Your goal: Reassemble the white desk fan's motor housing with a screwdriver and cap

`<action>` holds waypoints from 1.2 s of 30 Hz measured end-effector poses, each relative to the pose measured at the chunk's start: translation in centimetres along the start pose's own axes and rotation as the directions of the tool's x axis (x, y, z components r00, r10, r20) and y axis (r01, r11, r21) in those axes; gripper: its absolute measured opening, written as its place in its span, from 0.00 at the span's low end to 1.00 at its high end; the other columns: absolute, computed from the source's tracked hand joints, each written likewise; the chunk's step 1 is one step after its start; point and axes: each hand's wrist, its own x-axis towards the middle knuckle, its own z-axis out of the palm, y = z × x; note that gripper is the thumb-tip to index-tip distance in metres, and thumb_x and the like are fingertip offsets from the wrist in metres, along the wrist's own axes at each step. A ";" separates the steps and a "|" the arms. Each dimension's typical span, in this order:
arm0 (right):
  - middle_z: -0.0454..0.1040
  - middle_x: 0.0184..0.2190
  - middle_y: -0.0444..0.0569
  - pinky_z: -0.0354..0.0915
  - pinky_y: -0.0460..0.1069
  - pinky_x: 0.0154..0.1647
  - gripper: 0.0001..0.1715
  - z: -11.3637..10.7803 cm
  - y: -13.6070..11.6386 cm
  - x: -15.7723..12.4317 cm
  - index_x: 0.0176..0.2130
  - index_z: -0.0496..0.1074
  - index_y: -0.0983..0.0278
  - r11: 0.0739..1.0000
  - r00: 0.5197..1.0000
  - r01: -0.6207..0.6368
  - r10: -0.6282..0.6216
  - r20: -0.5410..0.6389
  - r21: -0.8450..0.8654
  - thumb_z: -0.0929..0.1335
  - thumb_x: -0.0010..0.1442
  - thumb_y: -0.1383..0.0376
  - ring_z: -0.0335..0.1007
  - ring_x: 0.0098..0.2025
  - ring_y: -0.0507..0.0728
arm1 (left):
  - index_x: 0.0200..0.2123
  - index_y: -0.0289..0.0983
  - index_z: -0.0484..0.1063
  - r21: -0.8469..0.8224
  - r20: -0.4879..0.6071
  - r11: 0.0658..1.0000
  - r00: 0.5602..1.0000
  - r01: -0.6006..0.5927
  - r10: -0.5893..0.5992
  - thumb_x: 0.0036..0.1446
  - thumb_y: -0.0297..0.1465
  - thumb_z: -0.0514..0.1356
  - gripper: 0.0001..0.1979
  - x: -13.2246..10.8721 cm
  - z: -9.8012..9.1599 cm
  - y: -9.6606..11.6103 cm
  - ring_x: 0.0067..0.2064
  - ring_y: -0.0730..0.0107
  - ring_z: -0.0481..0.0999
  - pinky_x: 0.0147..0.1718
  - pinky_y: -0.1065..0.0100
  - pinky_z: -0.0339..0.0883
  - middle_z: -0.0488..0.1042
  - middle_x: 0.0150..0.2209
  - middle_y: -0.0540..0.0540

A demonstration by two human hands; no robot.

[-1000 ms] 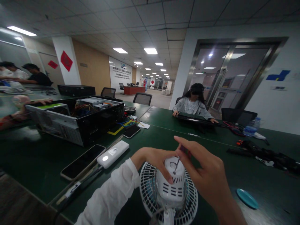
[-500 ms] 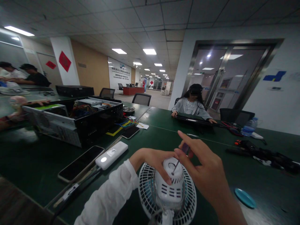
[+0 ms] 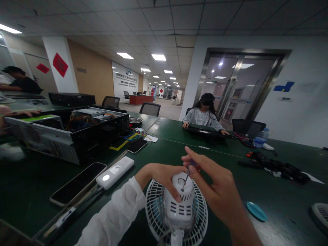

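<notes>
A small white fan (image 3: pixel 179 210) lies grille-down on the green table, its motor housing facing up. My left hand (image 3: pixel 164 177) is wrapped over the housing, with the thumb pressed on its near side. In my right hand (image 3: pixel 214 182) is a screwdriver (image 3: pixel 186 177), pinched by its purple handle between thumb and fingers. Its thin metal shaft slants down, with the tip at a hole in the top of the housing. Whether a screw sits there is too small to tell.
Left of the fan are a white power strip (image 3: pixel 115 172), a phone (image 3: pixel 78 182) and an opened computer case (image 3: pixel 77 133). A turquoise disc (image 3: pixel 256 211) lies to the right, below a black cable bundle (image 3: pixel 279 167). Across the table sits a person (image 3: pixel 203 114) near a water bottle (image 3: pixel 260 138).
My view has swung slightly right, so the scene sits further left. The screwdriver tip stays at the housing, and my right fingers have shifted around the handle. A white ring-like object appears at right.
</notes>
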 end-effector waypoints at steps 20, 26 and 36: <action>0.75 0.36 0.50 0.70 0.49 0.36 0.25 -0.2 -0.3 -0.4 0.58 0.57 0.65 0.993 0.998 -0.039 0.044 0.044 -0.116 0.57 0.61 0.68 0.72 0.36 0.53 | 0.44 0.37 0.63 -0.003 0.000 1.000 1.000 0.001 -0.001 0.34 0.34 0.71 0.32 0.0 0.1 -0.2 0.48 0.58 0.70 0.49 0.55 0.65 0.71 0.42 0.47; 0.76 0.41 0.48 0.70 0.46 0.35 0.22 0.0 -0.5 -0.4 0.55 0.62 0.61 0.997 0.999 -0.006 0.010 0.053 -0.079 0.59 0.61 0.70 0.74 0.39 0.52 | 0.44 0.36 0.64 -0.001 0.019 0.999 0.999 -0.043 0.043 0.37 0.31 0.69 0.29 -0.1 0.1 0.3 0.47 0.58 0.71 0.50 0.57 0.64 0.71 0.41 0.48; 0.75 0.40 0.49 0.70 0.45 0.35 0.27 0.0 -0.1 -0.3 0.57 0.59 0.64 0.995 0.991 -0.082 0.076 0.107 0.049 0.60 0.59 0.72 0.73 0.37 0.51 | 0.41 0.36 0.65 -0.007 0.043 1.000 0.999 -0.013 0.013 0.37 0.32 0.70 0.26 0.1 0.0 0.2 0.47 0.59 0.71 0.50 0.56 0.64 0.72 0.41 0.47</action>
